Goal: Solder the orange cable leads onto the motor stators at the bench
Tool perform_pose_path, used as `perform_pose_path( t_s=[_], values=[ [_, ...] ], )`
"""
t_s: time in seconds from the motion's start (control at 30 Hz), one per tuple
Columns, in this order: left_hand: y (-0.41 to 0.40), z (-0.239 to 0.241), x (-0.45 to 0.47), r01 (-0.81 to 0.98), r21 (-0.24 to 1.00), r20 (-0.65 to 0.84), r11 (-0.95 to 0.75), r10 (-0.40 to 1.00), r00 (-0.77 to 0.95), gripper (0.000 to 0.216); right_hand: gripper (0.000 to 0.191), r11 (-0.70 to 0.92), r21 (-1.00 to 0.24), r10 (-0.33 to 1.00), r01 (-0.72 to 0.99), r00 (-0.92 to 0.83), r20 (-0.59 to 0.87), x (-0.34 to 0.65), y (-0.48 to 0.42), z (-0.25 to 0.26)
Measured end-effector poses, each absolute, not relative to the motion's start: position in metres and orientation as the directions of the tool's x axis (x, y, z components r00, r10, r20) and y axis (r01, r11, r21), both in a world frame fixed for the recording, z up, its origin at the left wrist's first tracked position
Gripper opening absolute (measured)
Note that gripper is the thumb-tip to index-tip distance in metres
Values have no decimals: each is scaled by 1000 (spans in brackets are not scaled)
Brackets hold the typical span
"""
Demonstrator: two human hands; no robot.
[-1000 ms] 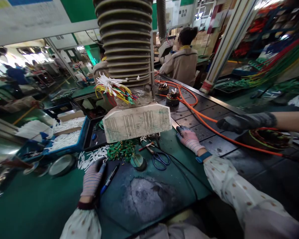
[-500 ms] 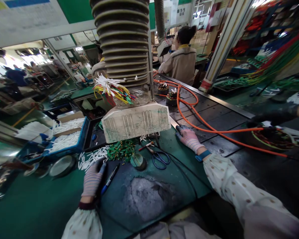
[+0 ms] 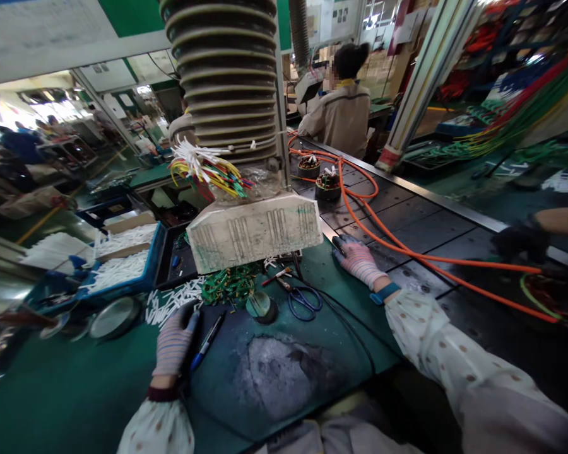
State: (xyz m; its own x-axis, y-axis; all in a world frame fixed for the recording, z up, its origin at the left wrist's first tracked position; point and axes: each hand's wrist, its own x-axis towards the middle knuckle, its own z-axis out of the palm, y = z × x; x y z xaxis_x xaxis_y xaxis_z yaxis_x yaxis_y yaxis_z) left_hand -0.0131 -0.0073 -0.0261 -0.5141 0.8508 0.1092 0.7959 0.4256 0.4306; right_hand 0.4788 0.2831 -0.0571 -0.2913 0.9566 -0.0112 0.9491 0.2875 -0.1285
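Note:
My left hand (image 3: 174, 343), in a striped glove with dark fingertips, rests on the green mat (image 3: 76, 391) beside loose white tubes (image 3: 173, 299). Its thumb stands apart from the fingers; nothing shows in it. To its right lies a blue-and-black marker pen (image 3: 208, 340). My right hand (image 3: 360, 261), gloved alike, lies with fingers stretched at the mat's right edge by a metal strip, open. Between the hands are blue-handled scissors (image 3: 305, 302), a small round container (image 3: 261, 307), a thin red-handled brush (image 3: 275, 276) and a heap of green wire pieces (image 3: 228, 287).
A pale extraction hood (image 3: 255, 233) hangs low on a ribbed hose. Blue bins of white tubes (image 3: 118, 271) stand left. Orange cable (image 3: 397, 243) crosses the dark conveyor, where wound motor cores (image 3: 328, 185) sit. A co-worker's dark-gloved hand (image 3: 523, 238) is at far right.
The large wound core at right has slid rightward and nearer, drawing the orange cable along. The co-worker's hand has come off it. My hands have stayed put; the view has shifted slightly.

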Motion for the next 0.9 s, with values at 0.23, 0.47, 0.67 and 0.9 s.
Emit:
perform_pose_path(
  t_s=[0.23, 0.47, 0.67, 0.9],
  values=[
    [-7, -26, -11, 785, 457, 122, 418, 845, -521, 58, 64, 296, -125, 954, 947, -299, -1, 479, 283, -58],
    [-7, -24, -10, 780, 468, 112, 415, 848, -518, 57, 64, 286, -118, 957, 951, -289, -8, 479, 283, -60],
    [-7, -27, -13, 789, 457, 124, 412, 848, -515, 55, 65, 282, -113, 959, 953, -285, -9, 478, 282, -60],
    [-7, -25, -12, 793, 443, 117, 417, 851, -513, 55, 64, 283, -114, 959, 952, -285, -4, 478, 283, -61]
  ],
)
